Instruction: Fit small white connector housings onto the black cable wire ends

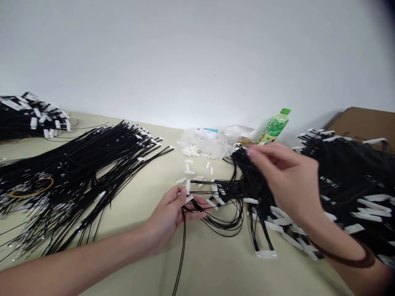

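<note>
My left hand (173, 207) is closed around a small white connector (189, 199) with thin black wires running from it; two wires hang down past the table's front. Just above its thumb stands a longer white connector (188, 186) on black wires stretching right. Thumb and fingertips of my right hand (285, 176) are pinched together, raised over a bundle of black cables (251, 181). It is slightly blurred, and I cannot make out what lies in the pinch. Below it, a cable end with a wide white connector (266, 254) lies on the table.
Loose white connector housings (189, 172) lie before a clear plastic bag (197, 142). A green-capped bottle (274, 127) leans by the wall. Black wire piles (92, 164) spread left, with a yellow rubber band (32, 188). More white-ended cables (348, 181) and cardboard (367, 123) sit right.
</note>
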A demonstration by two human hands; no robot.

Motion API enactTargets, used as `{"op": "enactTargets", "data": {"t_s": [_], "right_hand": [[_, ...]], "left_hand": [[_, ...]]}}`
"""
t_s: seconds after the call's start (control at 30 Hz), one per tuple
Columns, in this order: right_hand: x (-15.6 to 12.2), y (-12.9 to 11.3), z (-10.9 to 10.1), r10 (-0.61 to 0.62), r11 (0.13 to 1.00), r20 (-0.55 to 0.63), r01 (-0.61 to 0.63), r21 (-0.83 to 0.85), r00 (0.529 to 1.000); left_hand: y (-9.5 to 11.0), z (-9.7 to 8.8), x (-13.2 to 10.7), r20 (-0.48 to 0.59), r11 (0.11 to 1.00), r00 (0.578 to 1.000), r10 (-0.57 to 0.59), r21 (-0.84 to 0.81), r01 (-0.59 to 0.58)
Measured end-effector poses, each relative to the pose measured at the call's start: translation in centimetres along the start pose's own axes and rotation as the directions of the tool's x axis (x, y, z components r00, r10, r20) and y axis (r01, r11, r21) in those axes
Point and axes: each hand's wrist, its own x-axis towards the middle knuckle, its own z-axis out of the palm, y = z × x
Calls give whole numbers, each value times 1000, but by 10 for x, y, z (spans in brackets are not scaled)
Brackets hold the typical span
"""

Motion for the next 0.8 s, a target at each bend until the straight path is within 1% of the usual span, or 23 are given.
{"op": "enactTargets", "data": {"t_s": [0.03, 0.1, 0.13, 0.2, 0.27, 0.4, 0.6, 0.8], "right_hand": [[-7, -7, 4, -90, 993, 125, 98, -65, 988], [-20, -17, 13, -147, 976, 320, 190, -106, 936], [-27, -20, 17, -169, 969, 394, 225, -99, 904], [-36, -22, 23, -189, 961, 472, 261, -91, 861], [-42, -20, 27, -190, 956, 505, 276, -99, 842], [-45, -18, 29, -155, 959, 546, 259, -118, 823], [-47, -18, 32, -138, 965, 548, 236, -113, 825], [-48, -17, 32, -108, 968, 574, 218, -127, 812]], "left_hand": [[0, 0, 0, 8, 1000, 1000, 6, 7, -6], [-1, 0, 0, 19, 1000, 1000, 12, 16, -13], [-1, 0, 0, 24, 1000, 1000, 12, 16, -13], [-2, -1, 0, 28, 1000, 999, 20, 10, -20], [-2, -1, 0, 28, 1000, 999, 26, 3, -27], [0, 1, -1, 27, 1000, 999, 19, 6, -19], [0, 1, -1, 35, 1000, 999, 18, 12, -18], [-1, 0, -1, 46, 999, 999, 26, 30, -28]]}}
